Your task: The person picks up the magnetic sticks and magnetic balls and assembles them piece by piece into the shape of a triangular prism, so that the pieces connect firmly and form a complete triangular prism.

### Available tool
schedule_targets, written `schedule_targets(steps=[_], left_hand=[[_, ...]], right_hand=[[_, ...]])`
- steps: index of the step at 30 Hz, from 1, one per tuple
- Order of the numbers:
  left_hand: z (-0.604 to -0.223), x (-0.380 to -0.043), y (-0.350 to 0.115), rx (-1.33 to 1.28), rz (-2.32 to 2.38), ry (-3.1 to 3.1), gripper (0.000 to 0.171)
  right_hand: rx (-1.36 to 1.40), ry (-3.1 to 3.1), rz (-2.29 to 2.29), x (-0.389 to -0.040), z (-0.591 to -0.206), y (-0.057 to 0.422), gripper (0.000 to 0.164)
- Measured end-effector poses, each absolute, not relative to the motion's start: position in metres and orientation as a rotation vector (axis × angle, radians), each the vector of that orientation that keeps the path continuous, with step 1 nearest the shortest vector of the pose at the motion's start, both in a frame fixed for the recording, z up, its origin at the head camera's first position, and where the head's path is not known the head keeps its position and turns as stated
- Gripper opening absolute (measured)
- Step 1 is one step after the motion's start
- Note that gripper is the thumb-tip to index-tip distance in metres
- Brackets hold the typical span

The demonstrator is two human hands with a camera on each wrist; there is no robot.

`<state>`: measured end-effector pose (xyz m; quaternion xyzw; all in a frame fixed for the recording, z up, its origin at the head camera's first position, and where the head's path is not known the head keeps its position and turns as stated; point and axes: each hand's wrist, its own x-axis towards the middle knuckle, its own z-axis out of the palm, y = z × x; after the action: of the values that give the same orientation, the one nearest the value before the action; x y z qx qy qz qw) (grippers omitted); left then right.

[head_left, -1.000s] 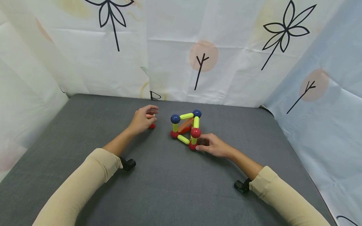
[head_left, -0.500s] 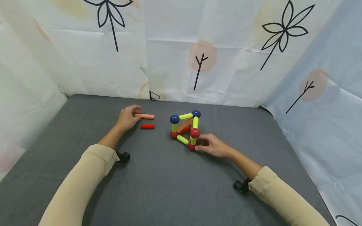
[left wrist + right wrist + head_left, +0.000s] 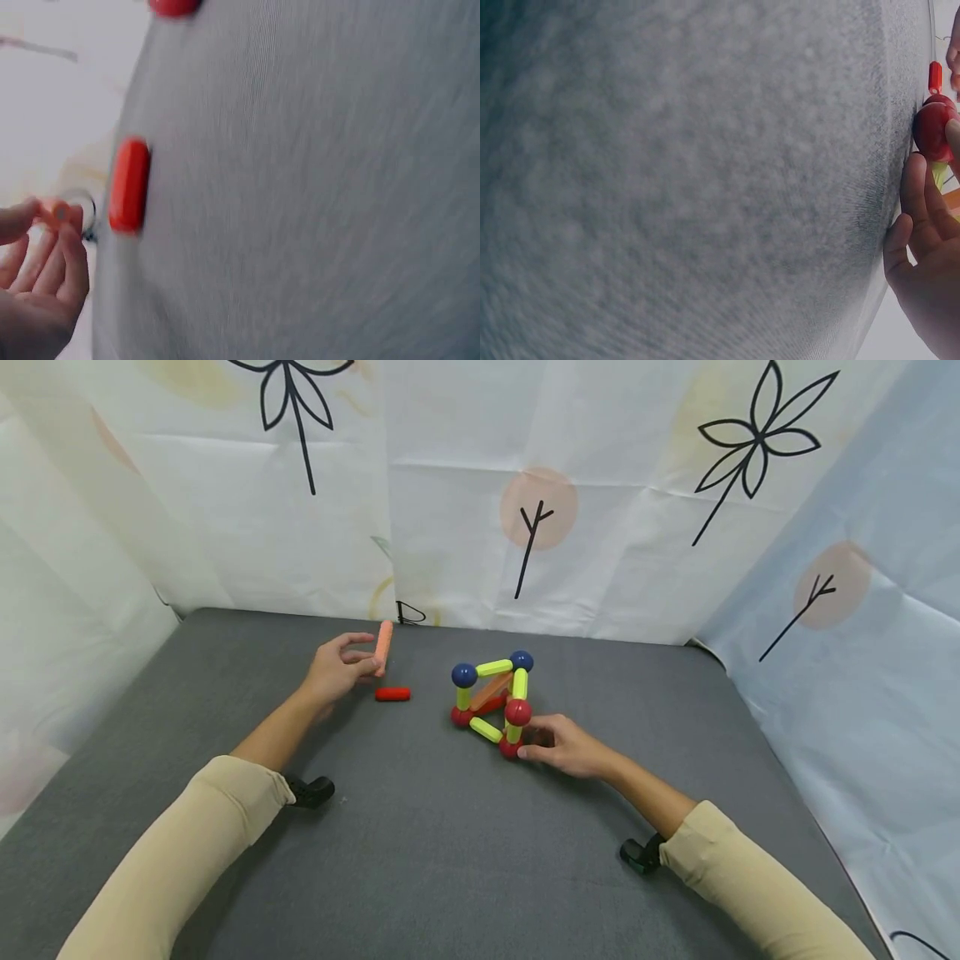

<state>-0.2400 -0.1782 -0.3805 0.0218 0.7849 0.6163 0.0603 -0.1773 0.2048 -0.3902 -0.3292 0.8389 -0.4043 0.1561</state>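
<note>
My left hand (image 3: 333, 668) pinches a light orange magnetic rod (image 3: 383, 647) at its lower end; the rod stands nearly upright, off the table. In the left wrist view, thumb and fingers meet on the orange rod (image 3: 56, 214), seen end-on. A short red rod (image 3: 393, 694) lies just right of that hand. At centre stands a frame of magnetic rods and balls, with blue balls (image 3: 464, 675) at the upper back and yellow-green rods (image 3: 487, 731). My right hand (image 3: 570, 745) holds the frame's lower front red ball (image 3: 510, 749) between thumb and fingers.
Everything rests on a dark grey table (image 3: 450, 860). A white printed cloth (image 3: 465, 485) hangs behind its back edge, with more cloth at both sides. Black wrist straps (image 3: 311, 792) show at both cuffs.
The orange rod, flat beside the red rod half a second ago, is now lifted and turned upright in my left hand. That hand earlier drew back leftward. My right hand stays put.
</note>
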Motion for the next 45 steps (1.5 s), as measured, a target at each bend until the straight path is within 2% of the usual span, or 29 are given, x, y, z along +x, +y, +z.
schedule_targets(steps=[2,5,12,18,23,33,45], left_hand=[[-0.376,-0.234,-0.171,0.052,1.966,2.189,0.063],[-0.372,-0.223,-0.157,0.104,1.981,2.067,0.065],[-0.375,-0.198,-0.122,0.261,1.894,2.078,0.044],[-0.379,-0.185,-0.097,0.333,1.857,2.030,0.036],[-0.385,-0.182,-0.081,0.356,1.857,1.985,0.033],[-0.385,-0.179,-0.060,0.195,1.895,1.924,0.032],[-0.385,-0.183,-0.049,0.204,1.856,1.980,0.032]], right_hand=[[-0.935,2.396,-1.160,-0.178,-0.391,0.205,0.032],[-0.923,2.388,-1.163,-0.178,-0.391,0.206,0.032],[-0.942,2.397,-1.153,-0.178,-0.392,0.206,0.032],[-0.955,2.401,-1.157,-0.178,-0.392,0.206,0.032],[-0.942,2.396,-1.162,-0.178,-0.392,0.206,0.033],[-0.919,2.403,-1.156,-0.176,-0.391,0.204,0.033],[-0.936,2.386,-1.162,-0.178,-0.392,0.203,0.034]])
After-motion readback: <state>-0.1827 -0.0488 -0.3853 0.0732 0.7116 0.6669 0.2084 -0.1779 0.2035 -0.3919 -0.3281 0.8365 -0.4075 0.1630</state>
